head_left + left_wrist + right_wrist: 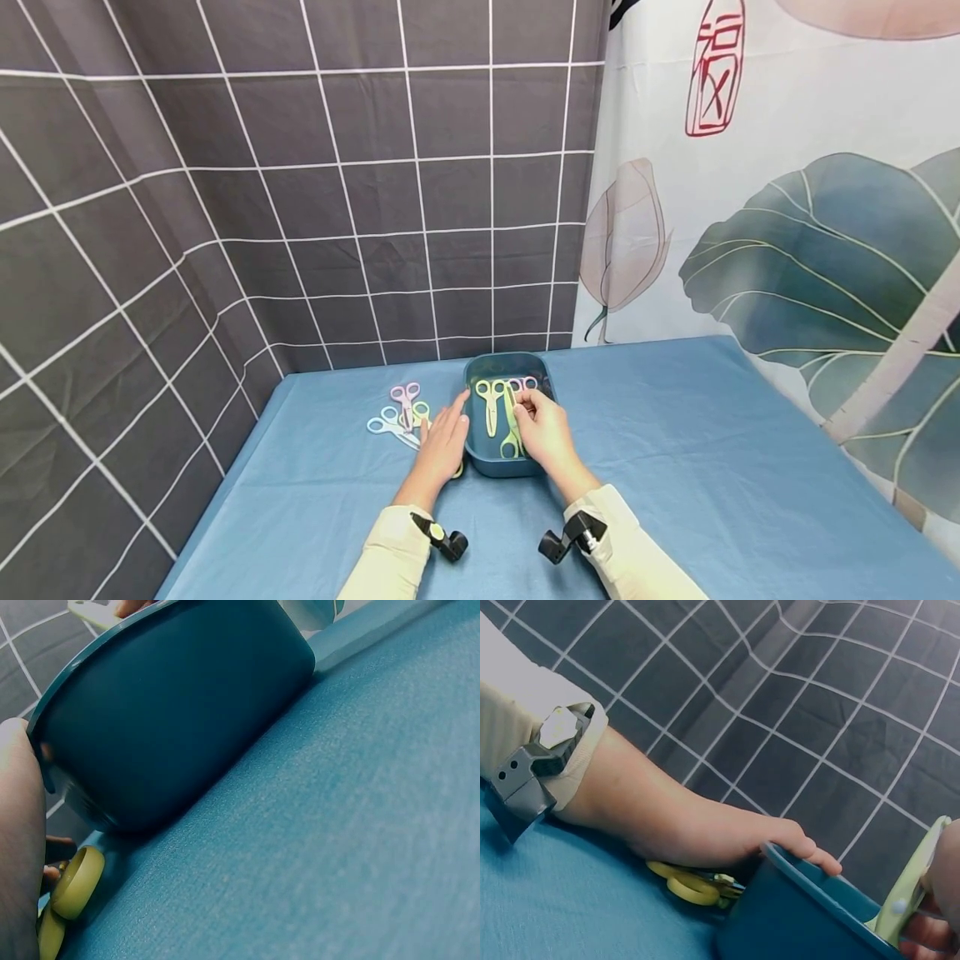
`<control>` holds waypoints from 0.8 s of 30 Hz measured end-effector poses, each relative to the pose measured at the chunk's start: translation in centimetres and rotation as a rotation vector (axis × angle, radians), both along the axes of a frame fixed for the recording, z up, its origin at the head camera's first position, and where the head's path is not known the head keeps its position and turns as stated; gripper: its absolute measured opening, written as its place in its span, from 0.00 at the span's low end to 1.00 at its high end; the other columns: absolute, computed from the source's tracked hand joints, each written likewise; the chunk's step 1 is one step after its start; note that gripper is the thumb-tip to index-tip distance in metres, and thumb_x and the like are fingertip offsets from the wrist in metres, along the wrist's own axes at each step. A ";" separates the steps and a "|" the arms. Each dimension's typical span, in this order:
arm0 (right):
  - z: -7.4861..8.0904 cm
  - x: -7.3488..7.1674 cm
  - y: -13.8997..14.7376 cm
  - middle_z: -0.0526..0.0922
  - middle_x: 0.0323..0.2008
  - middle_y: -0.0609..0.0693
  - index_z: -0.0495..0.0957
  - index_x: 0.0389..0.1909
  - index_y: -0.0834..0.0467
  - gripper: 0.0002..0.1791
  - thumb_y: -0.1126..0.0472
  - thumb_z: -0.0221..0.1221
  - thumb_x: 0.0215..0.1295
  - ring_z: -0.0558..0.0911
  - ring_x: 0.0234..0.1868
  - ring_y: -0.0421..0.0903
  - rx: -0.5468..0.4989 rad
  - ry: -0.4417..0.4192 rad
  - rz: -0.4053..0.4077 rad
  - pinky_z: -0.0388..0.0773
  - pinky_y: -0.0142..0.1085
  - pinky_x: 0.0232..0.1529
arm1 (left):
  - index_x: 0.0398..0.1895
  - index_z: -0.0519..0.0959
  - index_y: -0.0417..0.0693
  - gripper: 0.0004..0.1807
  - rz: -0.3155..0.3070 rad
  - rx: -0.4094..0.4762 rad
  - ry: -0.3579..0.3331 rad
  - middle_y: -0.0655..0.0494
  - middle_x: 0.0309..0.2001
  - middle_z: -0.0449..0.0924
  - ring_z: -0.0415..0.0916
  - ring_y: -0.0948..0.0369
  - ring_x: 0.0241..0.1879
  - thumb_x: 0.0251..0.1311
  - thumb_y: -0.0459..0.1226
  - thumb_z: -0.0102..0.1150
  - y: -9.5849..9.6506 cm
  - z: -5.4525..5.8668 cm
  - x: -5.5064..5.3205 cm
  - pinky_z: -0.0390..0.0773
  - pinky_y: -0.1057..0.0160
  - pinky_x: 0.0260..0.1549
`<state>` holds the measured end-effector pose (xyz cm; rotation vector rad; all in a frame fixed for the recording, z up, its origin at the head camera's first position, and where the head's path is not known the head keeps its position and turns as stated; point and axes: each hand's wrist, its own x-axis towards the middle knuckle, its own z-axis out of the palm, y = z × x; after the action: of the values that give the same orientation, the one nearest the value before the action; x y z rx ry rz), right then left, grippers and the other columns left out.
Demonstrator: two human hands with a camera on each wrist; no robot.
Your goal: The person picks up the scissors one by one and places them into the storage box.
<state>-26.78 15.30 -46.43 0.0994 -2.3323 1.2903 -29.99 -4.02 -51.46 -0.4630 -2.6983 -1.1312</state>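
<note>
On the L, b/w the worktop's (645,433) far-left corner & the tub, light-blue plastic scissors (392,427), pink plastic scissors (406,402) & yellow-green scissors (427,414) lie in a messy heap; they overlap, so pulling one could drag the others. The person's L hand (442,442) has straight fingers, resting on the L rim of a dark-teal plastic tub w/ round corners (504,468). A yellow scissor loop (694,898) pokes out under that hand, just beside the tub's near-left corner, so a low wrist might bump it. If the L hand lets go, the tub could slide, b/c it looks light. In the tub, pale yellow scissors (491,404) lie on the L, & half-hidden 2nd pink scissors (522,383) are near the far-right corner. The R hand (546,429) pinches green plastic scissors (511,425) at the tub's R half, prob. near the blades, loops toward the near edge. It's a small pinch, so they might slip & snag the pink ones. No brand or label shows on tub or scissors. Far R, a white cloth hanging (637,100) has a tall red stamp (716,71): top sign looks like 福, bottom maybe 区, not sure.
</note>
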 end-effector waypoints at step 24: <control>-0.2 -0.1 0.0 0.77 0.25 0.46 0.79 0.35 0.57 0.03 0.67 0.58 0.68 0.74 0.24 0.42 0.277 -0.060 0.019 0.73 0.40 0.29 | 0.79 0.59 0.58 0.26 -0.008 0.005 -0.008 0.47 0.75 0.64 0.56 0.38 0.74 0.81 0.45 0.33 0.0 0.3 0.1 0.36 0.31 0.71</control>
<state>-26.83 15.26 -46.59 0.1735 -2.5552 0.9839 -29.86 -4.00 -51.19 -0.4695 -2.7023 -1.1439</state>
